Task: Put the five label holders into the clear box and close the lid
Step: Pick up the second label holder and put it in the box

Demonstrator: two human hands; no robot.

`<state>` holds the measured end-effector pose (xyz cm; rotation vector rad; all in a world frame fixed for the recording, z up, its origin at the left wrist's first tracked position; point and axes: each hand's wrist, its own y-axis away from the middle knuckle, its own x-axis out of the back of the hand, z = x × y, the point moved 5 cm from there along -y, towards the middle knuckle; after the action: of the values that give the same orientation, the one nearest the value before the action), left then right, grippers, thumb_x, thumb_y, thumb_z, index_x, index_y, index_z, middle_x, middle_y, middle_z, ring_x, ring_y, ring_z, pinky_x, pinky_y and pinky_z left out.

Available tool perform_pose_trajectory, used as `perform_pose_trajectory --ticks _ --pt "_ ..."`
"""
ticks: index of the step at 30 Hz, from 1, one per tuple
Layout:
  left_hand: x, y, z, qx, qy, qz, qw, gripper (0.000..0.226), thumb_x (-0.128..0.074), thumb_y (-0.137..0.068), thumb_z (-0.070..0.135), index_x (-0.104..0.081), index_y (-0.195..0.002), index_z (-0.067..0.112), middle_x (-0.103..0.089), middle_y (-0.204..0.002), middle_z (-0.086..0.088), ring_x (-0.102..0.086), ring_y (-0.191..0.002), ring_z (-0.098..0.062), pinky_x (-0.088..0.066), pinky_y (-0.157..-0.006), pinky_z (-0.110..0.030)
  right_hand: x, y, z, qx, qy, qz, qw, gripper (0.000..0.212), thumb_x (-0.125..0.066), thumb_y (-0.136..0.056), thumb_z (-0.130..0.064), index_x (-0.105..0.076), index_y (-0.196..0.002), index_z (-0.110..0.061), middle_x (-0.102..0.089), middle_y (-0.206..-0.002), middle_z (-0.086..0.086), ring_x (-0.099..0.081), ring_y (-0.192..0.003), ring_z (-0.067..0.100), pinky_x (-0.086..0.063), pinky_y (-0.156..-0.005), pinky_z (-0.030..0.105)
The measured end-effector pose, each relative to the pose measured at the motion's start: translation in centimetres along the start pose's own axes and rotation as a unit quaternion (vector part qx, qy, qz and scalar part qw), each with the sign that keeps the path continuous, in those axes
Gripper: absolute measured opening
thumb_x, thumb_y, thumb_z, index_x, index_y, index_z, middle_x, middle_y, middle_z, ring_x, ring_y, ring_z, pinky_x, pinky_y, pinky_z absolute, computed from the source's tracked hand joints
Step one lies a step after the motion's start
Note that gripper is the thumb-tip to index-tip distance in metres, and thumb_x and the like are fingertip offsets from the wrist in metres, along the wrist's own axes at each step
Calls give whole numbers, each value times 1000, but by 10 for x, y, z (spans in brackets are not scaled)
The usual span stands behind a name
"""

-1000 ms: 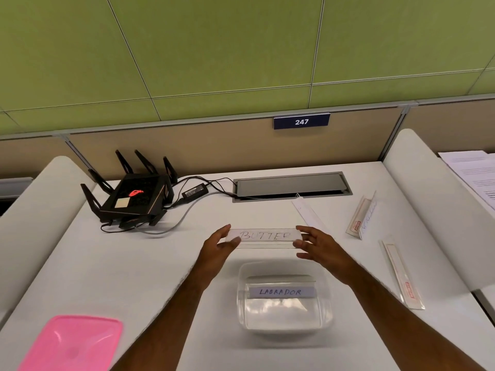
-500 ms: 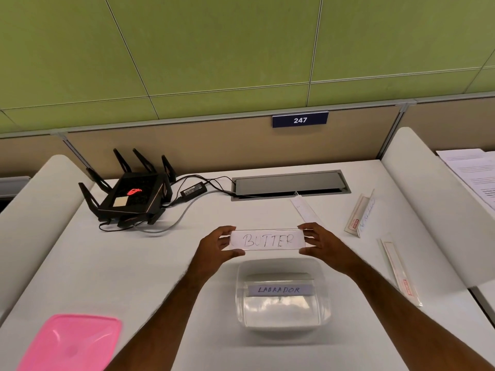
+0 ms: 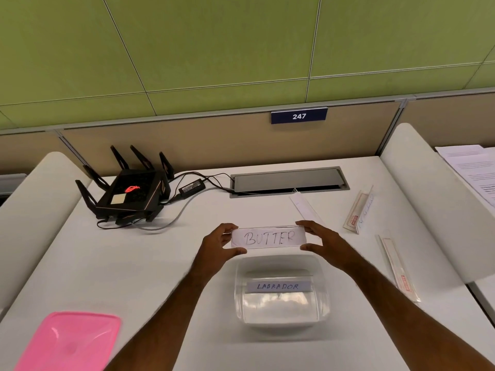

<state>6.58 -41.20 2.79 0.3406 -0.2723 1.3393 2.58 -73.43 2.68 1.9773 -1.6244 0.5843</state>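
Both hands hold a clear label holder marked BUTTER (image 3: 268,237) by its ends, just behind the clear box (image 3: 324,298). My left hand (image 3: 218,246) pinches its left end and my right hand (image 3: 320,242) its right end. Inside the box lies a holder marked LABRADOR (image 3: 278,286). Three more holders lie on the desk: one (image 3: 301,206) behind my right hand, one (image 3: 359,211) at the right, one (image 3: 397,269) near the right divider. The pink lid (image 3: 69,342) rests at the front left.
A black router (image 3: 131,191) with antennas and its cables sit at the back left. A grey cable hatch (image 3: 289,180) is set into the desk at the back. White dividers (image 3: 428,199) flank the desk. Printed papers (image 3: 474,170) lie beyond the right divider.
The BUTTER holder has tilted up from lying flat so its face shows fully, and both hands have closed on its ends and come slightly nearer the box.
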Motion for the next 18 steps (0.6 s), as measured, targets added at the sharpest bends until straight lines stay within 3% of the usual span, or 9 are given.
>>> perform_pose_trajectory --ticks 7,11,14,18 --pt "-2 1 3 -7 -16 -3 1000 63 -97 -61 23 -61 -110 39 -70 -116 13 -67 -110 -16 -58 -86 -21 4 2 -2 8 14 -1 1000 62 -75 -88 -29 -42 -137 -49 -47 -138 -26 -43 -129 -3 -42 -98 19" --pt "-5 7 4 -17 -37 -7 999 63 -97 -61 26 -60 -110 39 -68 -114 16 -65 -111 -10 -56 -91 -21 4 7 -1 8 20 -6 1000 58 -78 -87 -26 -46 -131 -43 -53 -135 -22 -47 -128 0 -44 -94 13" --pt "-8 12 5 -28 -55 -12 998 62 -96 -62 25 -59 -110 37 -68 -112 20 -63 -113 -4 -54 -91 -17 4 12 0 7 25 -5 1000 55 -81 -84 -24 -48 -126 -38 -59 -133 -18 -51 -126 1 -48 -99 22" --pt "-9 22 7 -42 -82 -15 996 63 -96 -61 26 -57 -109 36 -67 -111 19 -63 -114 -2 -54 -91 -21 1 21 2 7 45 -10 999 56 -82 -82 -25 -49 -123 -40 -56 -125 -29 -53 -119 -3 -48 -96 16"
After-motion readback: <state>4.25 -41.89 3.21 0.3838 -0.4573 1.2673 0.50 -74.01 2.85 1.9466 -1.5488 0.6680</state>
